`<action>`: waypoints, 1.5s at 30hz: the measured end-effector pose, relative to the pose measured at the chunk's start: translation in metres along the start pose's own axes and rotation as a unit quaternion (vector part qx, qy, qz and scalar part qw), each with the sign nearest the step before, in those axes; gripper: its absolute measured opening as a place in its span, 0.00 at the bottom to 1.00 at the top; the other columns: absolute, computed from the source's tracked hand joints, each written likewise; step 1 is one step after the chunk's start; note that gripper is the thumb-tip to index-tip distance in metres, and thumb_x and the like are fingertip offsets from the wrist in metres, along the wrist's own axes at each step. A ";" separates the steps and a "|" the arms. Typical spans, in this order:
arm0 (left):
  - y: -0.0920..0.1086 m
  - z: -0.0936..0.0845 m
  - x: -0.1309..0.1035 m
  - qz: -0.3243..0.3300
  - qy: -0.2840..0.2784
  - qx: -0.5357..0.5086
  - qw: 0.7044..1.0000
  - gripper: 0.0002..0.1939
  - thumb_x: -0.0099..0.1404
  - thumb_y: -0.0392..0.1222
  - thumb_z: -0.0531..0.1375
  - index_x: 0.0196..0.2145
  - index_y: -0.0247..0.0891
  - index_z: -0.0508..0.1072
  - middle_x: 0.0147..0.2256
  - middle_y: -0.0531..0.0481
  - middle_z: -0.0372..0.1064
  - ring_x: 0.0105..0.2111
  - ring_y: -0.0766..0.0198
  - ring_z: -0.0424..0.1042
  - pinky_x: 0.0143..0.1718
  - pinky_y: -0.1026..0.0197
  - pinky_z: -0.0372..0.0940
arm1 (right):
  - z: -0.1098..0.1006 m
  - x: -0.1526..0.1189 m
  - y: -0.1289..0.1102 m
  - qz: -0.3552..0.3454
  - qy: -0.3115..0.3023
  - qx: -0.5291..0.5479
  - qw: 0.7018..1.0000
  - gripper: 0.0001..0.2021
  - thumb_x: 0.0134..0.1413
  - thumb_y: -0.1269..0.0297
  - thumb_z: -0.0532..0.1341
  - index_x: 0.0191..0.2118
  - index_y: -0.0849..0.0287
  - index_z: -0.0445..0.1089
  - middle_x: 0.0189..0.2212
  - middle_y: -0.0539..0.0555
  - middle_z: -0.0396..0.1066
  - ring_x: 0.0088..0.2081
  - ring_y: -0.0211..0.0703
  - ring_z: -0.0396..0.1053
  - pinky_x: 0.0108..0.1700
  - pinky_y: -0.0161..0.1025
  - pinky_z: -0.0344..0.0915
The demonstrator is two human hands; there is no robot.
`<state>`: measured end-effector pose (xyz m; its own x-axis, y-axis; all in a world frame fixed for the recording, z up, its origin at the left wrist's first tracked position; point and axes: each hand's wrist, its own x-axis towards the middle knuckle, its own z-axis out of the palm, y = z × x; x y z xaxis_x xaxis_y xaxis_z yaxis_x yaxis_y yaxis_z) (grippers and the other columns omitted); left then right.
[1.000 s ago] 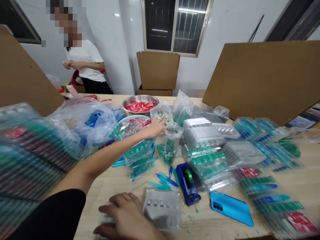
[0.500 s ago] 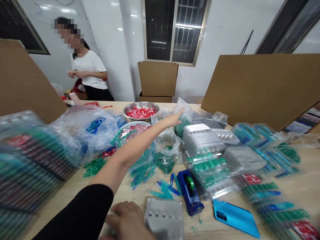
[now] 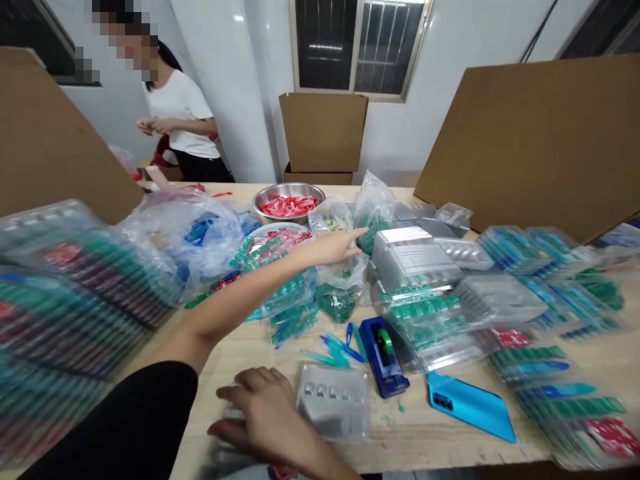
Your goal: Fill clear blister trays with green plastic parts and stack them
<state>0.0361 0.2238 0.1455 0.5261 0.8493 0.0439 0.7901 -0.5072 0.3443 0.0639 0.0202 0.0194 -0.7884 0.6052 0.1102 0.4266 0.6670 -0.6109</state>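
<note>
In the head view, the left hand point(image 3: 333, 248), at the end of a bare forearm below a black sleeve, reaches across the middle of the pale wooden table point(image 3: 415, 433). Its index finger is stretched out and the thumb stands apart below it — no object shows between them. The fingertip overlaps the edge of a tall clear plastic bag with green pieces low inside point(image 3: 376, 208), near the far side of the table; whether they touch I cannot tell. A second, lower clear bag of green pieces point(image 3: 337, 303) sits nearer, and a tall stack of clear moulded plastic trays point(image 3: 407, 257) stands to the right. The right hand point(image 3: 267, 407) is low in front, fingers spread and slightly bent over blurred clear plastic point(image 3: 224, 457); I cannot tell whether they grip it. Just beside this hand, a single clear rectangular plastic tray with small moulded hollows point(image 3: 334, 403) lies flat on the table. Beyond it are slim blue and teal plastic pieces point(image 3: 335, 353), then a dark blue tape dispenser with a green roll point(image 3: 383, 360) and a bright blue phone point(image 3: 473, 407) — its camera side up.
</note>
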 end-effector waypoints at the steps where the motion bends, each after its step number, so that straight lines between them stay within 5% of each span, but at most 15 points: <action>1: -0.002 -0.002 -0.012 0.014 0.003 -0.016 1.000 0.26 0.70 0.44 0.52 0.63 0.36 0.57 0.40 0.44 0.75 0.38 0.59 0.73 0.41 0.61 0.63 | -0.002 -0.001 0.000 0.001 0.002 0.005 1.000 0.22 0.59 0.45 0.58 0.52 0.52 0.71 0.47 0.56 0.74 0.49 0.49 0.71 0.49 0.46 0.68; 4: -0.019 0.001 -0.084 0.009 -0.004 -0.085 0.996 0.21 0.69 0.50 0.52 0.55 0.40 0.69 0.40 0.47 0.75 0.38 0.61 0.73 0.41 0.62 0.63 | -0.007 -0.006 0.001 0.001 -0.002 0.019 1.000 0.23 0.60 0.47 0.57 0.55 0.54 0.68 0.50 0.56 0.73 0.51 0.49 0.69 0.53 0.46 0.65; 7: -0.042 0.021 -0.186 -0.131 -0.015 -0.181 0.975 0.19 0.64 0.55 0.54 0.41 0.40 0.75 0.36 0.49 0.74 0.36 0.60 0.71 0.39 0.62 0.63 | -0.009 -0.007 0.000 0.003 0.000 0.036 0.999 0.25 0.59 0.49 0.60 0.57 0.58 0.65 0.52 0.58 0.72 0.53 0.51 0.68 0.55 0.48 0.64; 10: -0.043 0.061 -0.272 -0.290 -0.004 -0.298 0.910 0.24 0.60 0.62 0.54 0.25 0.39 0.72 0.24 0.51 0.68 0.28 0.60 0.67 0.33 0.61 0.61 | -0.010 -0.007 -0.003 0.019 0.015 0.054 0.998 0.22 0.58 0.55 0.62 0.55 0.59 0.66 0.50 0.58 0.73 0.51 0.51 0.69 0.53 0.47 0.65; 13: -0.024 0.107 -0.311 -0.366 0.033 -0.461 0.808 0.26 0.55 0.67 0.57 0.23 0.39 0.69 0.23 0.52 0.64 0.28 0.61 0.64 0.32 0.61 0.59 | -0.010 -0.007 -0.004 0.041 0.028 0.057 0.997 0.15 0.58 0.61 0.62 0.50 0.60 0.69 0.47 0.59 0.75 0.48 0.52 0.71 0.51 0.48 0.67; 17: -0.005 0.139 -0.308 -0.380 0.122 -0.565 0.722 0.28 0.50 0.70 0.62 0.28 0.39 0.68 0.23 0.56 0.59 0.26 0.64 0.58 0.31 0.63 0.55 | -0.013 -0.011 0.000 0.028 0.058 0.058 0.996 0.14 0.58 0.66 0.61 0.50 0.60 0.70 0.48 0.59 0.74 0.49 0.50 0.71 0.51 0.46 0.67; 26: 0.006 0.126 -0.300 -0.313 0.064 -0.646 0.693 0.13 0.55 0.51 0.62 0.32 0.39 0.70 0.27 0.55 0.62 0.28 0.66 0.60 0.33 0.62 0.56 | -0.020 -0.028 0.013 -0.007 0.057 0.043 0.997 0.16 0.60 0.61 0.60 0.51 0.62 0.68 0.45 0.60 0.76 0.46 0.49 0.75 0.47 0.46 0.72; 31: 0.007 0.124 -0.305 -0.307 0.093 -0.628 0.709 0.09 0.57 0.48 0.59 0.32 0.42 0.72 0.29 0.51 0.64 0.30 0.60 0.62 0.33 0.58 0.57 | -0.017 -0.020 0.010 -0.033 0.054 -0.030 0.998 0.18 0.64 0.54 0.54 0.51 0.61 0.66 0.42 0.60 0.77 0.42 0.50 0.76 0.42 0.47 0.74; 36: -0.003 0.106 -0.311 -0.285 0.124 -0.543 0.780 0.05 0.62 0.44 0.56 0.32 0.46 0.71 0.35 0.49 0.65 0.34 0.56 0.65 0.38 0.55 0.59 | -0.018 -0.001 0.004 -0.037 0.018 -0.059 0.997 0.19 0.64 0.52 0.54 0.52 0.60 0.66 0.40 0.60 0.77 0.40 0.49 0.76 0.38 0.45 0.74; 38: -0.007 0.108 -0.314 -0.257 0.129 -0.554 0.781 0.06 0.63 0.44 0.55 0.32 0.45 0.71 0.36 0.49 0.66 0.35 0.56 0.66 0.38 0.55 0.61 | -0.018 0.003 0.001 -0.029 0.004 -0.049 0.998 0.18 0.63 0.52 0.56 0.51 0.59 0.67 0.39 0.59 0.76 0.40 0.49 0.76 0.38 0.44 0.74; 41: -0.014 0.119 -0.321 -0.295 0.196 -0.580 0.734 0.05 0.62 0.42 0.57 0.28 0.43 0.70 0.33 0.49 0.66 0.36 0.57 0.66 0.40 0.56 0.63 | -0.020 0.002 -0.003 0.005 -0.006 -0.033 0.999 0.18 0.62 0.54 0.57 0.52 0.58 0.68 0.39 0.58 0.75 0.40 0.48 0.75 0.39 0.43 0.74; 45: -0.039 0.128 -0.345 -0.379 0.293 -0.611 0.630 0.10 0.60 0.47 0.59 0.26 0.39 0.67 0.34 0.49 0.67 0.36 0.60 0.68 0.42 0.55 0.66 | -0.024 -0.002 -0.002 0.044 -0.019 -0.022 0.999 0.17 0.62 0.53 0.57 0.52 0.56 0.69 0.41 0.58 0.75 0.42 0.49 0.75 0.40 0.43 0.73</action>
<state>-0.1353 -0.0680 -0.0034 -0.3466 0.8696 -0.3516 -0.2770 0.2632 0.9241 0.0755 0.0283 0.0394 -0.7621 0.6468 0.0275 0.5138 0.6301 -0.5822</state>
